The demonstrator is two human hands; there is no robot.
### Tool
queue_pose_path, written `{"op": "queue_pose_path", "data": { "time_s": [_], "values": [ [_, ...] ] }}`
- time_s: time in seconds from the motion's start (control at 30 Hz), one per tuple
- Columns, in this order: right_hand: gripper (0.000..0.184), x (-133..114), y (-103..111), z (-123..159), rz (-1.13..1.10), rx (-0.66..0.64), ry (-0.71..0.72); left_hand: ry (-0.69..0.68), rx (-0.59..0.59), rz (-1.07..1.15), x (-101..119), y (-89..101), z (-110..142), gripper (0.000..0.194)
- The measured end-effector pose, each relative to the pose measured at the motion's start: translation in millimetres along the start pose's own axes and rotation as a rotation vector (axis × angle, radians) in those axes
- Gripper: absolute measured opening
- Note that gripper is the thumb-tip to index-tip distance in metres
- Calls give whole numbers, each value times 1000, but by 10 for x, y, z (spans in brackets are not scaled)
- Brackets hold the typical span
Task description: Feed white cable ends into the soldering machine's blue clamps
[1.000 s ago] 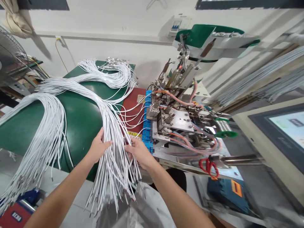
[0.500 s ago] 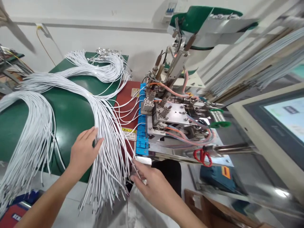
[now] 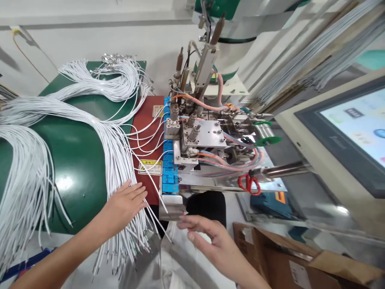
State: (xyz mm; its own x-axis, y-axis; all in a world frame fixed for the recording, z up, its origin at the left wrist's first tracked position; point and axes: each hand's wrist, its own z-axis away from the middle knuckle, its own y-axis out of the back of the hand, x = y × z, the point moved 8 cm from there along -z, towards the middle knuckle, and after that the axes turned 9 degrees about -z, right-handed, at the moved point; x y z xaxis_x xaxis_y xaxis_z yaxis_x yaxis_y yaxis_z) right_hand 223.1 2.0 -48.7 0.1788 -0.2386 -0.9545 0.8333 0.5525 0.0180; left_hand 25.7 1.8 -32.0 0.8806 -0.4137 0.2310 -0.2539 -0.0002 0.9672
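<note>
A thick bundle of white wires (image 3: 118, 160) drapes over a green curved cover (image 3: 78, 156) and hangs off its front edge. My left hand (image 3: 126, 205) lies flat on the lower part of this bundle, fingers stretched out to the right. My right hand (image 3: 210, 239) hovers lower, just below the front of a wire machine (image 3: 198, 140), fingers loosely spread and holding nothing. Loose single wires run from the bundle across a red plate (image 3: 144, 124) to a row of blue clamps (image 3: 168, 164).
A second white wire bundle (image 3: 27, 180) hangs at the left. Red-handled scissors (image 3: 247, 182) lie on the machine's metal base. A touch screen panel (image 3: 351, 128) stands at the right. An open cardboard box (image 3: 294, 261) sits at the lower right, a clear plastic bag (image 3: 171, 261) below the hands.
The view has swung right and down. My right hand left the wire bundle and dropped below the machine's front. My left hand slid down the bundle and flattened on it.
</note>
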Motion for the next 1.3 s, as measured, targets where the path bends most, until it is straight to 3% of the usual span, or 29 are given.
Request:
{"op": "queue_pose_path", "data": {
  "time_s": [0.1,0.17,0.3,0.43,0.53,0.7,0.83,0.93,1.03,1.2,1.3],
  "values": [
    [23,68,161,1,-100,98,2,-87,-13,-79,224,44,-177,26],
    [22,62,210,-14,-122,134,25,-147,-102,-100,358,5,-311,21],
    [18,63,290,-42,-153,207,54,-192,-158,7,445,19,-482,9],
    [17,-53,346,-132,-119,313,188,12,-25,278,330,135,-619,12],
    [19,-290,348,-252,-42,367,371,131,72,286,313,155,-701,10],
    [11,-629,397,-389,92,442,557,-29,293,176,513,220,-716,21],
    [9,-575,414,-489,-11,426,497,-3,377,184,531,237,-700,19],
    [10,-398,387,-561,-216,413,413,142,312,337,441,150,-734,16],
    [9,-300,349,-597,-267,422,393,230,229,443,383,33,-748,17],
    [8,-305,357,-619,-195,464,393,270,210,478,325,-37,-742,21],
    [8,-269,361,-648,-284,488,342,262,207,474,339,-27,-757,20]
  ]
}}
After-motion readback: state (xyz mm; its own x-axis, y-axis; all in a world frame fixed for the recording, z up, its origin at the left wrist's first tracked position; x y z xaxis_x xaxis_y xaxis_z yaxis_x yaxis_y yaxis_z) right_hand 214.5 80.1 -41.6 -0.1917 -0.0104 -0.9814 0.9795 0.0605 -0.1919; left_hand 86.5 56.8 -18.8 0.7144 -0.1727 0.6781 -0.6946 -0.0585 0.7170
